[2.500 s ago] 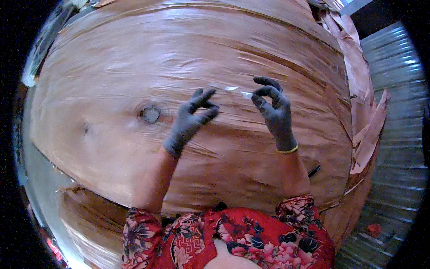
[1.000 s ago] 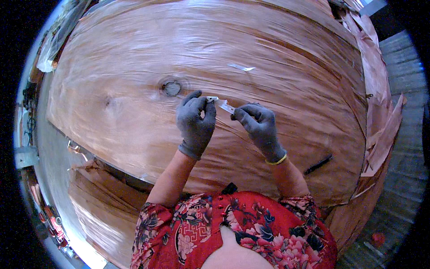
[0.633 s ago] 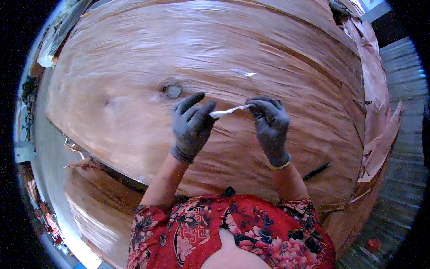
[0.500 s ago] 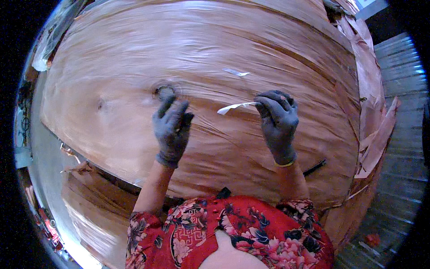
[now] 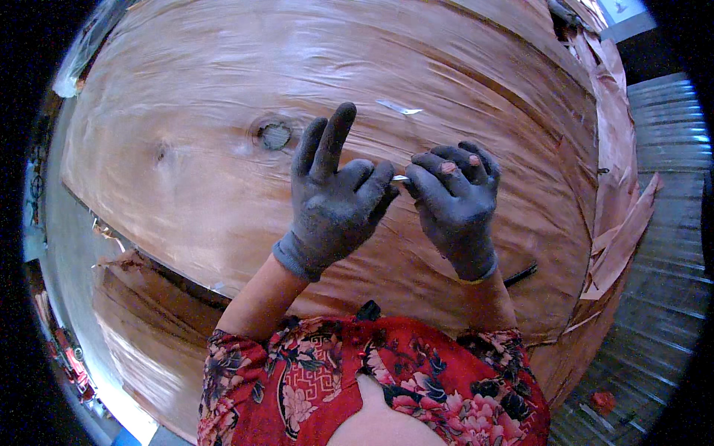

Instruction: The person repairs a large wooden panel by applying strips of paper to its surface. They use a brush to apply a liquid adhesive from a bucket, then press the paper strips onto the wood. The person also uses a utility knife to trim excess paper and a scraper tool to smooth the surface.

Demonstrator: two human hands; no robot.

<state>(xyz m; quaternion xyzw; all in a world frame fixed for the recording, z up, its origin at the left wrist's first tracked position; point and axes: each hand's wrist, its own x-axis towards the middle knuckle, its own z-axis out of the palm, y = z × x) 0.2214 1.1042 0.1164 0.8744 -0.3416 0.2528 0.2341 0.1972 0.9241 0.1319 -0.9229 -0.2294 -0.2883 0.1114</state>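
Note:
Both my hands wear dark grey gloves and meet above a wide, wrinkled sheet of brown wood veneer. A short bit of white paper strip shows between them. My left hand pinches its left end with thumb and a bent finger, while two other fingers stretch up and away. My right hand grips the other end; bare fingertips poke through holes in that glove. Beyond them lies another white strip on the veneer. A dark round knot patch is up and left of my left hand.
A black bar-like tool lies on the veneer beside my right forearm. Torn veneer pieces hang along the right edge, next to a ribbed metallic surface. More brown veneer sits lower at the near left, past the sheet's edge.
My left hand has moved right from near the knot and taken hold of the paper strip's free end. My right hand has stayed nearly in place, still holding the strip.

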